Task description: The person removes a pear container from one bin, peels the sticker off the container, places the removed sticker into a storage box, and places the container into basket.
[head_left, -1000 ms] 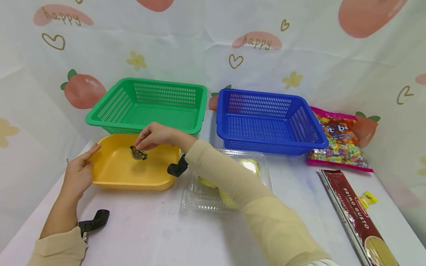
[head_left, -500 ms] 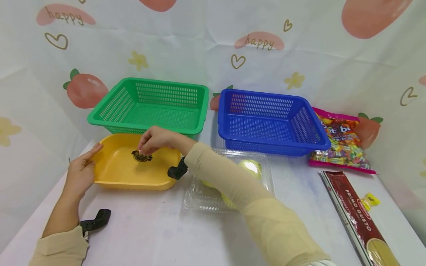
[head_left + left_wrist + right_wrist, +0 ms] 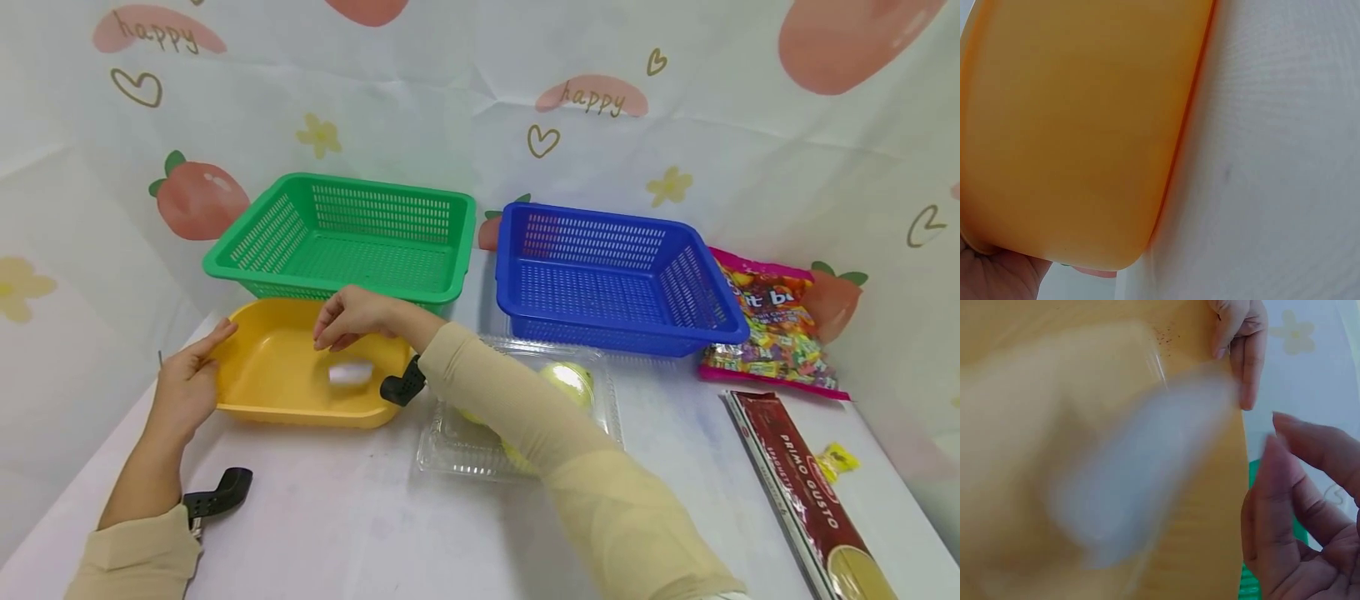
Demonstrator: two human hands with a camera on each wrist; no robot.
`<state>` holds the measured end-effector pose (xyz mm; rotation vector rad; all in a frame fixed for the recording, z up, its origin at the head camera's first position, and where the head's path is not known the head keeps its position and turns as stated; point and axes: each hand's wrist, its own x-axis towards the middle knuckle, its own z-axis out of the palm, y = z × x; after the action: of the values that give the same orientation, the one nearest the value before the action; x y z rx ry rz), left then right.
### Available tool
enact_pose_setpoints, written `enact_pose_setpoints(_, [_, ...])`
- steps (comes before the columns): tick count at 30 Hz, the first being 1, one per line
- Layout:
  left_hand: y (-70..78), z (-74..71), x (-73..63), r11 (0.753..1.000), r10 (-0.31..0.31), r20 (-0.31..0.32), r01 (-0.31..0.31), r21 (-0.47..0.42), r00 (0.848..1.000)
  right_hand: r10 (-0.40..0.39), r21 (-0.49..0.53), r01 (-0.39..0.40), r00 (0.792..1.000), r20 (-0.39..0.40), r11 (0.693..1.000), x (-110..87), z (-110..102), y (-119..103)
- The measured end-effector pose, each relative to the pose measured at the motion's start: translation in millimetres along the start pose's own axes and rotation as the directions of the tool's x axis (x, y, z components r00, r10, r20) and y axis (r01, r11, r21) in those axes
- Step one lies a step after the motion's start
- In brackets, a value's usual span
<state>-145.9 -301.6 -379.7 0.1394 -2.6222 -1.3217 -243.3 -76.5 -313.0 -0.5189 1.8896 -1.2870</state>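
My left hand [image 3: 183,392] grips the left end of the yellow basin [image 3: 262,367]; in the right wrist view its thumb lies inside the rim and its fingers outside. Above the basin, my right hand [image 3: 356,317] has its thumb and index fingertips slightly apart, with nothing between them. Just below those fingers is a small flat white piece [image 3: 350,372], blurred by motion and clear of the hand. The right wrist view shows the same white piece [image 3: 1147,462] as a long pale blur over the basin floor. Its printed side is hidden.
Behind the basin stands a green basket [image 3: 375,258], with a blue basket [image 3: 592,287] to its right. A clear plastic box [image 3: 457,450] with yellow-green round things lies partly under my right forearm. Farther right are a candy bag [image 3: 772,317], a spaghetti pack [image 3: 802,483] and a yellow-wrapped candy [image 3: 836,461].
The small piece, held earlier by my right fingertips with its black-and-gold print showing, has left the hand and dropped lower right, white side showing. My left hand keeps its grip on the basin.
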Motion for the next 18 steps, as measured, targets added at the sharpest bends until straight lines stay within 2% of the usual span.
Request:
enact_pose_setpoints(11, [1.5, -0.5, 0.3, 1.0, -0.018, 0.011, 0.018, -0.003, 1.0, -0.056, -0.101, 0.058, 0.998, 0.021, 0.993, -3.7, -8.9, -2.7])
enact_pose_setpoints(18, [2.2, -0.4, 0.0, 1.0, -0.02, 0.009, 0.02, -0.008, 1.0, -0.066, -0.115, 0.069, 0.997, 0.03, 0.991, -8.9, -16.2, -5.2])
